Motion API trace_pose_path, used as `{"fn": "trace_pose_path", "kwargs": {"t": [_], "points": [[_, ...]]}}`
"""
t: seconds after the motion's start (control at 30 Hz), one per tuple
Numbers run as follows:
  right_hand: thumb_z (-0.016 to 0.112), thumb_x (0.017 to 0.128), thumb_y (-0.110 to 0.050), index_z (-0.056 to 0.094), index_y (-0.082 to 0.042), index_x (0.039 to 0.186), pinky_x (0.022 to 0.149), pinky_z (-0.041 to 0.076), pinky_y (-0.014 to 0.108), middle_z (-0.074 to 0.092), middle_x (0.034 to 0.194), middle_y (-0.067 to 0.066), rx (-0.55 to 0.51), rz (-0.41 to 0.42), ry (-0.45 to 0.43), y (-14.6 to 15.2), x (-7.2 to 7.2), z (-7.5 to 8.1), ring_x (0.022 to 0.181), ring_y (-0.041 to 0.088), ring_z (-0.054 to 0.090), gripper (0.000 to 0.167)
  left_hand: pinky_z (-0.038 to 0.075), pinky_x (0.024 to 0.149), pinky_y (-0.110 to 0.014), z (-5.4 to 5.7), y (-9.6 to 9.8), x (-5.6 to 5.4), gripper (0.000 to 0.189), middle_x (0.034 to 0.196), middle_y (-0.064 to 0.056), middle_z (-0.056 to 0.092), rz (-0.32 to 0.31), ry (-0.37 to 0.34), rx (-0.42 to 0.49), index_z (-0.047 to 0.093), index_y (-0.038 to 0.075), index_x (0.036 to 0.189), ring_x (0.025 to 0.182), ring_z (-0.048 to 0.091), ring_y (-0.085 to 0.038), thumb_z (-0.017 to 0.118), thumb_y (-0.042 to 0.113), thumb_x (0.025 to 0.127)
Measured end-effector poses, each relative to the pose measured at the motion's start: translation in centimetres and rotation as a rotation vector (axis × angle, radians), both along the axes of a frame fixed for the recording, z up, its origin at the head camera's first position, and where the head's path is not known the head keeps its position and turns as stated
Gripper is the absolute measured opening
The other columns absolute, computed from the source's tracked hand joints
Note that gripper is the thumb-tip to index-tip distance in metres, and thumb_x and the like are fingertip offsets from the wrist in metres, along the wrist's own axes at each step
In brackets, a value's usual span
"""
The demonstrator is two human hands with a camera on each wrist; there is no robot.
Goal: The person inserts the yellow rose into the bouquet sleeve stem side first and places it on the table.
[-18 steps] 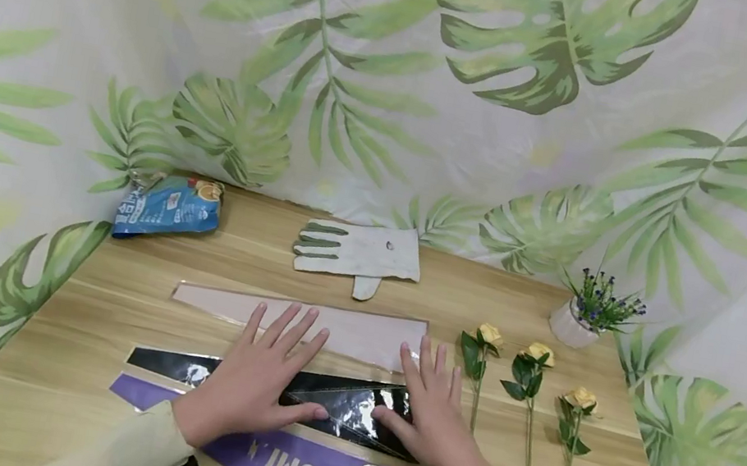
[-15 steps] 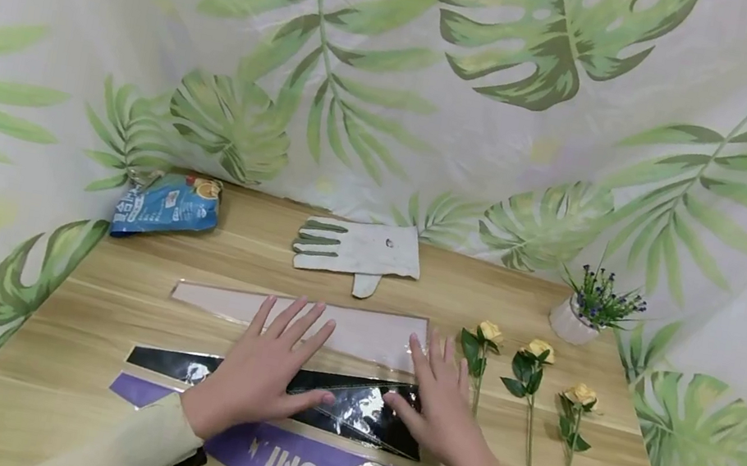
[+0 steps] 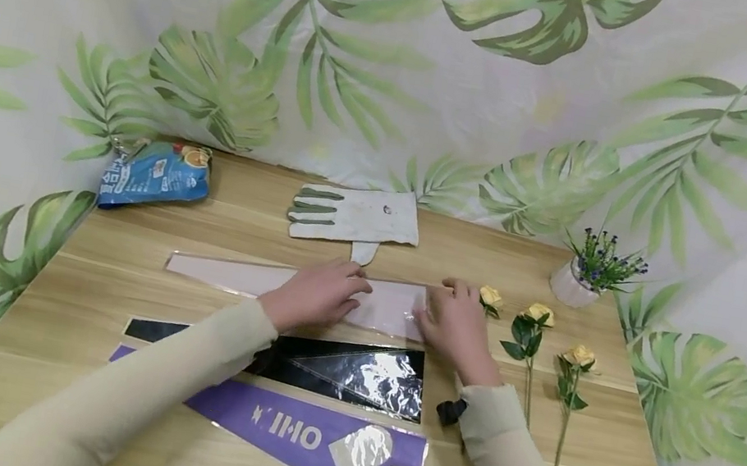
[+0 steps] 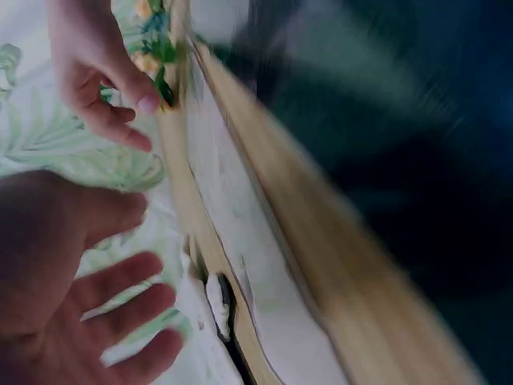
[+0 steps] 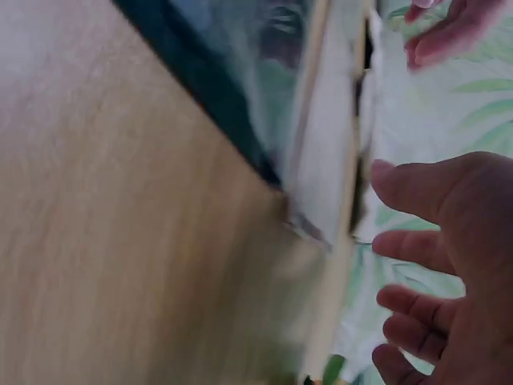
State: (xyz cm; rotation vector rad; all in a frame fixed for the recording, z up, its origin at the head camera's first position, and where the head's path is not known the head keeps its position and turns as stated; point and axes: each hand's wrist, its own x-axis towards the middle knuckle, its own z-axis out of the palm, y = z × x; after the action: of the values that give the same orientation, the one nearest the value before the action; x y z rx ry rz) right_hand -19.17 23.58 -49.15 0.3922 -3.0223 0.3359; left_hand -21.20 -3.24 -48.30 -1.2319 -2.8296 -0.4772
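A pale pink tapered plastic sleeve (image 3: 231, 272) lies flat across the table. My left hand (image 3: 317, 296) is over its middle, fingers loosely bent; in the left wrist view, the left hand (image 4: 88, 281) has nothing between its spread fingers. At the sleeve's wide end is my right hand (image 3: 458, 327). Its fingers look relaxed, and the right wrist view shows that right hand (image 5: 441, 257) holding nothing, with the pale sleeve (image 5: 321, 144) beyond it. Closer to me lie a shiny black tapered sleeve (image 3: 356, 376) and a purple one (image 3: 300, 437) with light lettering and a heart.
Yellow roses (image 3: 539, 314) with long stems lie right of the sleeves. A white glove (image 3: 376, 217) rests at the back, a blue packet (image 3: 158, 178) at back left, and a potted plant (image 3: 576, 284) at back right. A leaf-patterned cloth (image 3: 367, 99) hangs behind.
Both hands have moved away from over the black sleeve, forward to the pale pink one, and their fingers have gone from spread to loosely bent. The head view has tilted down.
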Motion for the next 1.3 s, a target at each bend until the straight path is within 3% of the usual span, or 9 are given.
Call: {"fn": "trace_pose_path", "kwargs": {"t": [0.07, 0.17, 0.33, 0.5, 0.6, 0.7, 0.93, 1.13, 1.3], "points": [[0.069, 0.094, -0.045, 0.067, -0.009, 0.13, 0.101, 0.036, 0.062, 0.045, 0.145, 0.026, 0.061, -0.014, -0.047, -0.1, -0.7, -0.8, 0.132, 0.046, 0.037, 0.051, 0.042, 0.106, -0.046, -0.8, 0.8, -1.1, 0.036, 0.142, -0.014, 0.055, -0.061, -0.076, -0.1, 0.066, 0.011, 0.133, 0.129, 0.052, -0.033, 0.066, 0.023, 0.099], [0.062, 0.097, -0.053, 0.058, -0.012, 0.143, 0.103, 0.03, 0.063, 0.033, 0.154, 0.027, 0.114, -0.041, -0.136, -0.4, -0.9, -1.8, 0.137, 0.047, 0.029, 0.062, 0.034, 0.113, -0.048, -1.8, 1.4, -1.3, 0.045, 0.154, -0.015, 0.043, -0.133, -0.152, -0.205, 0.06, 0.013, 0.141, 0.141, 0.038, -0.037, 0.06, 0.034, 0.101], [0.064, 0.098, -0.048, 0.064, -0.017, 0.138, 0.102, 0.025, 0.06, 0.039, 0.152, 0.02, 0.056, -0.02, -0.118, -1.3, -1.3, -2.2, 0.134, 0.042, 0.033, 0.051, 0.029, 0.115, -0.048, -2.2, 0.8, -0.7, 0.048, 0.155, -0.017, 0.041, -0.155, -0.144, -0.208, 0.058, 0.012, 0.143, 0.144, 0.033, -0.039, 0.06, 0.037, 0.102], [0.073, 0.096, -0.03, 0.067, -0.018, 0.129, 0.096, 0.039, 0.046, 0.068, 0.117, 0.004, -0.249, -0.011, -0.123, -1.7, -0.8, -1.7, 0.103, 0.024, 0.061, 0.037, 0.029, 0.115, -0.05, -2.3, 0.9, -0.4, 0.048, 0.155, -0.019, 0.041, -0.154, -0.125, -0.197, 0.058, 0.01, 0.142, 0.142, 0.034, -0.042, 0.061, 0.036, 0.101], [0.074, 0.095, -0.02, 0.058, -0.016, 0.14, 0.082, 0.054, 0.039, 0.071, 0.103, 0.005, -0.476, -0.076, -0.159, -1.5, -0.1, -1.4, 0.09, 0.02, 0.069, 0.048, 0.036, 0.11, -0.054, -2.3, 1.2, -0.2, 0.045, 0.153, -0.018, 0.043, -0.151, -0.107, -0.191, 0.062, 0.012, 0.138, 0.14, 0.038, -0.041, 0.063, 0.036, 0.1], [0.075, 0.094, -0.013, 0.048, -0.013, 0.147, 0.075, 0.058, 0.039, 0.072, 0.098, 0.007, -0.599, -0.113, -0.121, -1.2, 0.3, -1.6, 0.088, 0.021, 0.071, 0.06, 0.039, 0.106, -0.055, -2.2, 1.5, -0.1, 0.042, 0.151, -0.014, 0.047, -0.116, -0.056, -0.219, 0.065, 0.016, 0.134, 0.138, 0.041, -0.038, 0.064, 0.039, 0.099], [0.074, 0.096, -0.018, 0.054, -0.013, 0.126, 0.071, 0.058, 0.037, 0.074, 0.089, 0.002, -0.582, -0.138, -0.052, -1.0, 0.1, -2.7, 0.08, 0.017, 0.071, 0.036, 0.033, 0.111, -0.052, -1.9, 2.8, -0.3, 0.063, 0.147, -0.016, 0.049, -0.107, 0.025, -0.197, 0.048, 0.008, 0.15, 0.137, 0.042, -0.035, 0.061, 0.044, 0.099], [0.072, 0.097, -0.026, 0.067, -0.014, 0.111, 0.074, 0.056, 0.039, 0.072, 0.091, 0.0, -0.549, -0.16, -0.057, -0.5, -0.1, -3.0, 0.081, 0.016, 0.069, 0.019, 0.037, 0.11, -0.048, -2.2, 3.7, -1.0, 0.06, 0.155, -0.013, 0.042, -0.161, -0.081, -0.205, 0.048, 0.01, 0.151, 0.141, 0.038, -0.034, 0.058, 0.044, 0.102], [0.056, 0.105, -0.032, 0.073, -0.012, 0.112, 0.081, 0.054, 0.042, 0.072, 0.108, 0.007, -0.547, -0.17, -0.111, -0.1, -0.2, -2.5, 0.094, 0.023, 0.067, 0.027, 0.04, 0.107, -0.049, -2.5, 4.4, -1.3, 0.057, 0.152, -0.007, 0.047, -0.135, -0.106, -0.238, 0.05, 0.013, 0.15, 0.137, 0.042, -0.03, 0.054, 0.045, 0.103]]}}
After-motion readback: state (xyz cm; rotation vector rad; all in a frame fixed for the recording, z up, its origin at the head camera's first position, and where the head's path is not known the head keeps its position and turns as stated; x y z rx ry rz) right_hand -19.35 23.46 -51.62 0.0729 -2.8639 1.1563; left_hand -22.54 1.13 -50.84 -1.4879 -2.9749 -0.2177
